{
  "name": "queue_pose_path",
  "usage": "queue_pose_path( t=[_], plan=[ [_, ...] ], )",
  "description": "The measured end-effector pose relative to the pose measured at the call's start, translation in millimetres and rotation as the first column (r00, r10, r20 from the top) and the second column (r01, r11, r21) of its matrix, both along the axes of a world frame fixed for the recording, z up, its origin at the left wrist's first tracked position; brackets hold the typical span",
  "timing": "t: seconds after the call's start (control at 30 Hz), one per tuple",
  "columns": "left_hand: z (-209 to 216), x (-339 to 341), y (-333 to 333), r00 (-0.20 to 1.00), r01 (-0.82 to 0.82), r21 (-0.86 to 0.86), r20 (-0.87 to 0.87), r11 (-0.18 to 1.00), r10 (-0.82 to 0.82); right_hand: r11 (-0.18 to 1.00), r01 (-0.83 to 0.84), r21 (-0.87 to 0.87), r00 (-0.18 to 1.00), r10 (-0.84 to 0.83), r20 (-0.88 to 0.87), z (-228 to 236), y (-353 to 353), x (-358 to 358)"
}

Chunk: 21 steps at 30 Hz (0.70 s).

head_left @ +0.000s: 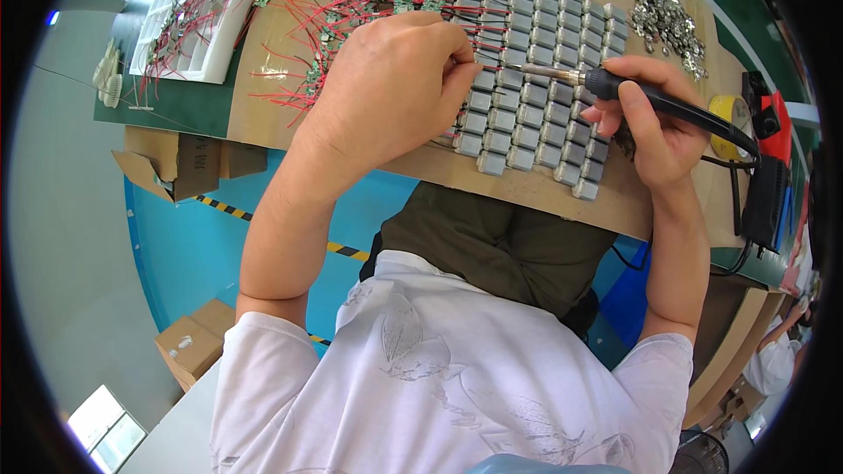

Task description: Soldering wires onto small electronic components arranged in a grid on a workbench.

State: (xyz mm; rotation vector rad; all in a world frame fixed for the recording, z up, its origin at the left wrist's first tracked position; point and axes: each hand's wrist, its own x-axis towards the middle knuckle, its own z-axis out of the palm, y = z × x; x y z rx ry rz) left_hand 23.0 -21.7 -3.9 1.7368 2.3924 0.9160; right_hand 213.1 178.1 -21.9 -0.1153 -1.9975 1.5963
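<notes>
My right hand [659, 118] is closed around the black handle of a soldering iron [672, 105], its metal tip pointing left over rows of small grey metal-cased blocks [527, 114]. My left hand [399, 83] pinches a thin red wire [488, 67] between thumb and forefinger, close to the iron's tip. The wire's end lies over one of the blocks; whether it touches the tip is too small to tell. Beyond the left hand, a tangle of small green circuit boards [404, 4] with red and black wires spreads over the blocks' left side, partly hidden by that hand.
A white divided tray [211, 61] with more wired boards stands at the left. Loose metal pieces [667, 26] are heaped at the back right. Yellow tape [729, 118], a red-and-black device [773, 127] and the iron's cable lie at the right. Cardboard [255, 110] covers the green tabletop.
</notes>
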Motion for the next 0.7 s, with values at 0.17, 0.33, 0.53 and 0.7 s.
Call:
queue_pose_path(
  t=[0.17, 0.33, 0.53, 0.7],
  plan=[
    [1, 0, -1, 1.000, 0.006, 0.001, -0.002, 1.000, -0.006, 1.000, -0.003, 0.002, 1.000, 0.003, -0.002, 0, 0, 0],
    [8, -1, -5, 0.997, 0.059, -0.011, 0.046, 0.998, -0.058, 1.000, 0.005, 0.013, 1.000, -0.005, 0.002, 2, 0, 0],
    [4, -1, -6, 0.994, 0.112, 0.000, 0.018, 0.994, -0.112, 1.000, 0.005, 0.023, 1.000, -0.005, 0.010, 3, -1, 0],
    [-1, -1, -5, 0.994, 0.109, 0.024, -0.012, 0.994, -0.109, 1.000, -0.010, 0.029, 1.000, 0.010, 0.002, 2, 0, 0]
  ],
)
